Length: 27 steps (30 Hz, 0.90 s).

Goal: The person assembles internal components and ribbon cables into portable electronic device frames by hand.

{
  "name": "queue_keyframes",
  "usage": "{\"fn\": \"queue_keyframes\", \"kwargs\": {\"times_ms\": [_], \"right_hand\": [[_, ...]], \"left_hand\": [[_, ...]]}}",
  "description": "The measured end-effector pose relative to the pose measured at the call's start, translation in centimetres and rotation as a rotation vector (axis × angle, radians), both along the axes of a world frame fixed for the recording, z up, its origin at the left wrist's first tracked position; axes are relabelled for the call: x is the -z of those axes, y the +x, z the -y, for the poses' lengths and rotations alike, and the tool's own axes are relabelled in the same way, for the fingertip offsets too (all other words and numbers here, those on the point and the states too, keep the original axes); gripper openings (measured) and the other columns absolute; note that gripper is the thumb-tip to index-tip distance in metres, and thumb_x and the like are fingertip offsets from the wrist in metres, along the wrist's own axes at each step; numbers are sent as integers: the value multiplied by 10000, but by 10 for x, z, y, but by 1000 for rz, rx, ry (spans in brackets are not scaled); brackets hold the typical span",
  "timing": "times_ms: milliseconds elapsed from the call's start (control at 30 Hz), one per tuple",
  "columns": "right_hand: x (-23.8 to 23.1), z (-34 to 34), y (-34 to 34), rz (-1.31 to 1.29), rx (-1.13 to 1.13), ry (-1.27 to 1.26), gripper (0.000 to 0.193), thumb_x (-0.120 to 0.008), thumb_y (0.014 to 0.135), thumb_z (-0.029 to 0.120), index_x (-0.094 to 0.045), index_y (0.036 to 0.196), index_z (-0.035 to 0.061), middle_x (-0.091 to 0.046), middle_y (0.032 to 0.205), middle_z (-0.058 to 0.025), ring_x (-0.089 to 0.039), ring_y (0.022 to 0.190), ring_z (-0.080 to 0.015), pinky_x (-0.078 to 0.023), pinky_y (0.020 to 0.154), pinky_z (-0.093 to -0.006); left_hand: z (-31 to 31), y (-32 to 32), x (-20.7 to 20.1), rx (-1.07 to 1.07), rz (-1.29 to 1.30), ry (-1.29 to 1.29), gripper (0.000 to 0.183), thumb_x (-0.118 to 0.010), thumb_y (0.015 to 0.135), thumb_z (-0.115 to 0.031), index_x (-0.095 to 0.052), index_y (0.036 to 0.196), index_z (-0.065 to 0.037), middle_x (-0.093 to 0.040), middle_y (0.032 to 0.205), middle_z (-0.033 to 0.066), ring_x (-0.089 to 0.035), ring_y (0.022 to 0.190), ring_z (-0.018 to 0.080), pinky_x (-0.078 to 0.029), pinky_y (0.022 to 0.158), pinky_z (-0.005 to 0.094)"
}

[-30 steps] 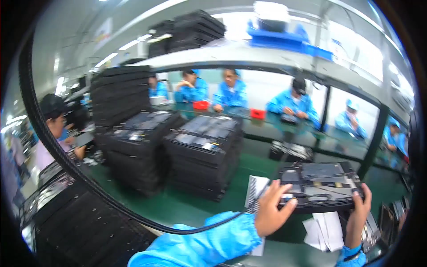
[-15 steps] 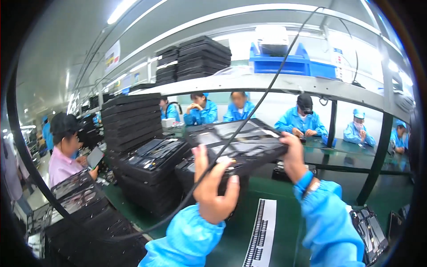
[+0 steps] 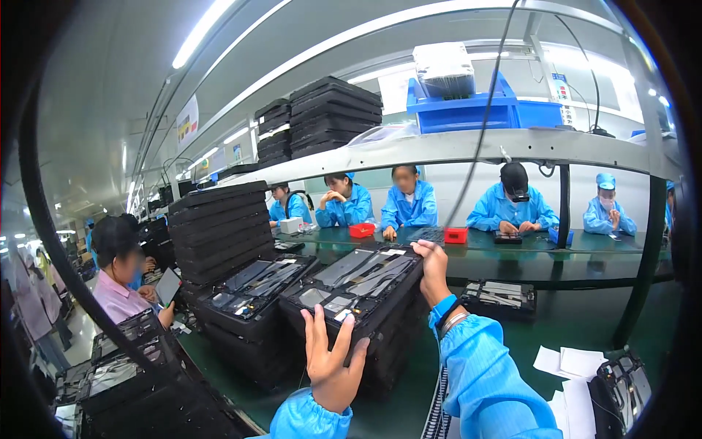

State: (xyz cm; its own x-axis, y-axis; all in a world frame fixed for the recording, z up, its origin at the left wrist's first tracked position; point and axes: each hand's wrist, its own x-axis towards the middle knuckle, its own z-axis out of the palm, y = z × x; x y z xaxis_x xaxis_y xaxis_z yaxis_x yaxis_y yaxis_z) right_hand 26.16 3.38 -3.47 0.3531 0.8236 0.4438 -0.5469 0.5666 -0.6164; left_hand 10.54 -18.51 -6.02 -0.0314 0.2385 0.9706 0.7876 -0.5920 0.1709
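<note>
A black foam tray (image 3: 385, 310) filled with thin tablet-like parts and flat ribbon cables lies on a stack of similar trays in front of me. My right hand (image 3: 431, 265) grips its right edge near the far corner, with the thumb on top. At the near edge, my left hand (image 3: 333, 362) is open, its fingers spread and the fingertips against the tray. Just left of it stands another tray stack, with an open tray (image 3: 252, 293) of similar parts on top.
Behind on the left rises a tall pile of black trays (image 3: 219, 227). More trays (image 3: 124, 358) sit at lower left. A parts-filled tray (image 3: 499, 298) and white papers (image 3: 574, 362) lie to the right. A metal shelf (image 3: 468, 150) spans above; several people in blue work opposite.
The tray has come down from a tilted, raised position onto the stack. Both my hands have moved with it, and my left fingers have spread along its near edge.
</note>
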Motion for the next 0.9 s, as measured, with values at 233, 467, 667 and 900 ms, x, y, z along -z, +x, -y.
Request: {"fn": "queue_keyframes", "kwargs": {"times_ms": [233, 467, 667, 900], "right_hand": [[2, -2, -1, 679, 509, -164, 217, -620, 733, 182, -623, 910, 58, -614, 849, -43, -543, 820, -149, -393, 762, -277], [-11, 88, -13, 812, 698, 504, 226, -636, 716, 239, -614, 883, 89, -583, 979, -42, -445, 1040, -234, -267, 891, -363], [4, 97, -5, 935, 517, 519, 132, -611, 746, 185, -623, 836, 88, -612, 937, -21, -473, 1025, -212, -271, 890, -349], [3, 91, -4, 849, 266, 501, 132, -616, 749, 177, -626, 841, 82, -618, 917, -21, -481, 1022, -200, -275, 906, -351]], "left_hand": [[-3, 2, 1, -137, -95, 15, 327, -668, 702, -134, -605, 1010, -46, -544, 1123, 90, -403, 1100, 354, -281, 868, 437], [-12, -6, 13, -149, -84, 16, 329, -664, 700, -167, -605, 1003, -53, -541, 1131, 87, -383, 1129, 343, -237, 874, 438], [-15, 1, 14, -50, -44, 63, 286, -649, 709, -150, -615, 970, -40, -548, 1113, 104, -367, 1140, 366, -239, 894, 439], [-15, 1, 14, -34, -2, 62, 289, -650, 709, -150, -610, 970, -32, -546, 1113, 114, -364, 1138, 384, -240, 925, 446]]}}
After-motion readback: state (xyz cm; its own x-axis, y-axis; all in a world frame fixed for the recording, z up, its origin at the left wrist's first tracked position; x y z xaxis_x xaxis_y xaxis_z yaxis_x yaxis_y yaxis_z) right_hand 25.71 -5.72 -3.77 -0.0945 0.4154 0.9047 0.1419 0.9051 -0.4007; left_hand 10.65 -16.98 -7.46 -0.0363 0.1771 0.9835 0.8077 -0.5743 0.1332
